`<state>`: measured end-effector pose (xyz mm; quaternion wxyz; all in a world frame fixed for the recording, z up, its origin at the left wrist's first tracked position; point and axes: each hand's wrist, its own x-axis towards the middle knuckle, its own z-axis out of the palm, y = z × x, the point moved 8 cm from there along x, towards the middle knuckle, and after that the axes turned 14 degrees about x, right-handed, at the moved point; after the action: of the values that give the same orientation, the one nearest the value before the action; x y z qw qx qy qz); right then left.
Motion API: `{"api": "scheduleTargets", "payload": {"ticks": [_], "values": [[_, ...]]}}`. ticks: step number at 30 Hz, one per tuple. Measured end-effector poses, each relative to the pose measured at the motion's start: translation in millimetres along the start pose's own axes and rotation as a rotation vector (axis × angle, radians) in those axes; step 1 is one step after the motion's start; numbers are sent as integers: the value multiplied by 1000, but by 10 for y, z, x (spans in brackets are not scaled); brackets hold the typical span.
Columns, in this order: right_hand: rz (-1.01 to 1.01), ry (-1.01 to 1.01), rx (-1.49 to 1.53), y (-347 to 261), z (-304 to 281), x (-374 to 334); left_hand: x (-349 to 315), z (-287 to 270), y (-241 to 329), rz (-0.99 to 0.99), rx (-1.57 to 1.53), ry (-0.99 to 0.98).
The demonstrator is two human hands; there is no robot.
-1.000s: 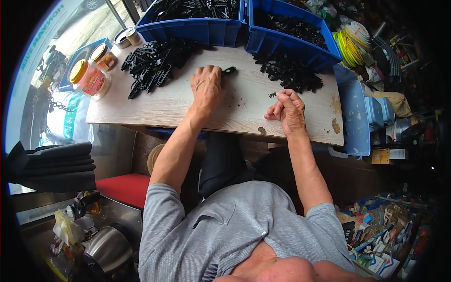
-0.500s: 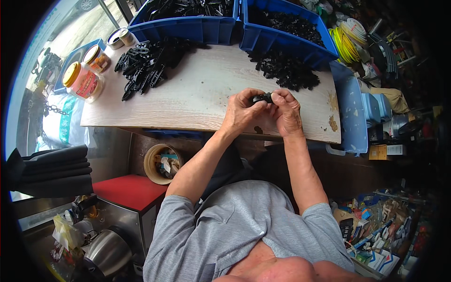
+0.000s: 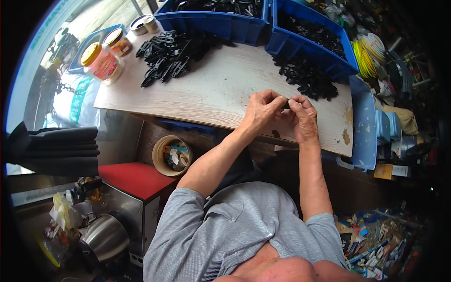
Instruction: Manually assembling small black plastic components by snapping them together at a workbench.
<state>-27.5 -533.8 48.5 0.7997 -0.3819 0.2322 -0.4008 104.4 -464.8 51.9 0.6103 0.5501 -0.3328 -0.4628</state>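
Note:
My left hand (image 3: 261,111) and my right hand (image 3: 305,119) meet above the front right part of the pale wooden table (image 3: 211,89). Between their pinched fingertips is a small black plastic part (image 3: 286,104), mostly covered by the fingers. Both hands are closed on it. Beyond them, on the right, lies a heap of small black pieces (image 3: 310,80). A pile of longer black plastic pieces with slots (image 3: 171,56) is spread at the far left of the table.
Two blue bins (image 3: 211,26) holding black pieces line the back. Jars with yellow lids (image 3: 102,66) and small tins (image 3: 140,26) stand at the left. A waste bucket (image 3: 159,157) sits below, beside a red-topped cabinet (image 3: 136,179). Clutter covers the right side.
The view has shifted, so the table sits farther right and tilted. My fingers have closed further over the black part, which shows less than before.

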Motion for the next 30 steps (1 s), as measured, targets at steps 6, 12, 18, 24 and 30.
{"api": "scheduleTargets", "payload": {"ticks": [6,12,18,24,30], "values": [[38,90,-224,-46,162,-21,-82,-94,-16,-22,-42,86],[15,-1,-384,-37,237,-66,-113,-72,5,34,-56,16],[-60,-45,-275,-75,154,-68,-297,-442,252,359,435,335],[-27,28,-79,-40,160,-120,-461,-2024,876,483,1496,1109],[-61,100,-69,-96,59,-121,-201,-2143,824,432,1719,930]]}}
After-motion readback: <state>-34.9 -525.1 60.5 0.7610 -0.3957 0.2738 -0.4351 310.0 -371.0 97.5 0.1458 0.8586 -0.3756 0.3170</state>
